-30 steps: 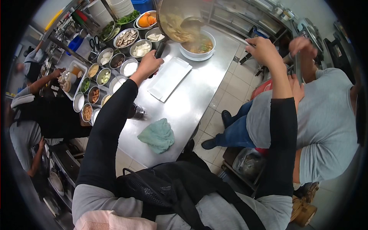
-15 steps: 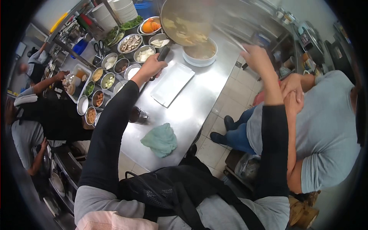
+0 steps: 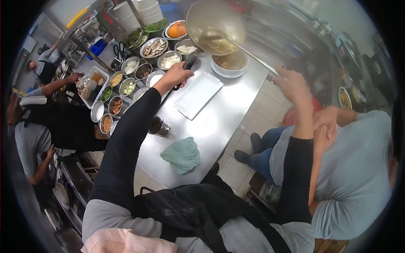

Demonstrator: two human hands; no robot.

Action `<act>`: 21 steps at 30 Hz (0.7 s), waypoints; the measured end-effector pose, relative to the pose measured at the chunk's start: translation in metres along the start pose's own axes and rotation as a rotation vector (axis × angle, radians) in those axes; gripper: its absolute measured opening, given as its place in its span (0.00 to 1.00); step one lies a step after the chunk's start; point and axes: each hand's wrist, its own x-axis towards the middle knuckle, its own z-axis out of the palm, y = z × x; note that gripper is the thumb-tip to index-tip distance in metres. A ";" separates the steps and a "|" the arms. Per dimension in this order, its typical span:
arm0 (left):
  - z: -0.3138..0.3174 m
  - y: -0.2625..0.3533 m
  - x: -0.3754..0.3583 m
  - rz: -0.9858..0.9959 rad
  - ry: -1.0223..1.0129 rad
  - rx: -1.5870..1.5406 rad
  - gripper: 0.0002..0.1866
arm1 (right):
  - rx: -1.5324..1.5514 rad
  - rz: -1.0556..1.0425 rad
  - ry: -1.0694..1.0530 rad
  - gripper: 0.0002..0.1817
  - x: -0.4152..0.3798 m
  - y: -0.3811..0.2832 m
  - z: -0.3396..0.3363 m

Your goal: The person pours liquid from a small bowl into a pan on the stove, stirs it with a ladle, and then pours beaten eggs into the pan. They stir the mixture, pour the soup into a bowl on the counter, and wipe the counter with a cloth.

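Observation:
My left hand (image 3: 177,77) is closed around the dark handle of a wok (image 3: 197,17), which is tilted over a white bowl (image 3: 231,75) at the far end of the steel table. Some food clings inside the wok. In my right hand (image 3: 292,87) is the end of a long metal ladle (image 3: 254,57); its blurred head lies inside the wok, touching the food. Brownish food fills the bowl below, and steam hazes the area. A white rectangular plate (image 3: 199,96) lies just right of my left hand.
Several metal bowls of cut ingredients (image 3: 153,47) line the left side of the table (image 3: 211,139). A green cloth (image 3: 181,155) and a dark jug (image 3: 158,126) are nearer me. One person (image 3: 354,168) stands close on the right; another (image 3: 55,126) works at left.
The ladle's head has come into the wok, and the wok's inside shows less food. My right hand is lower and farther right. The view has shifted slightly.

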 end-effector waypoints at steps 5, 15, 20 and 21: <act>-0.006 -0.002 -0.004 0.015 -0.007 0.079 0.14 | 0.127 0.018 -0.023 0.23 0.019 0.010 -0.002; -0.002 -0.009 -0.002 0.036 0.018 0.026 0.23 | 0.140 0.097 -0.166 0.23 -0.002 0.012 -0.014; 0.001 -0.006 0.001 0.064 0.011 0.149 0.27 | 0.208 0.059 0.030 0.23 0.018 0.012 0.042; 0.002 -0.003 -0.001 0.066 -0.002 0.153 0.28 | 0.236 0.032 0.111 0.23 0.017 0.010 0.053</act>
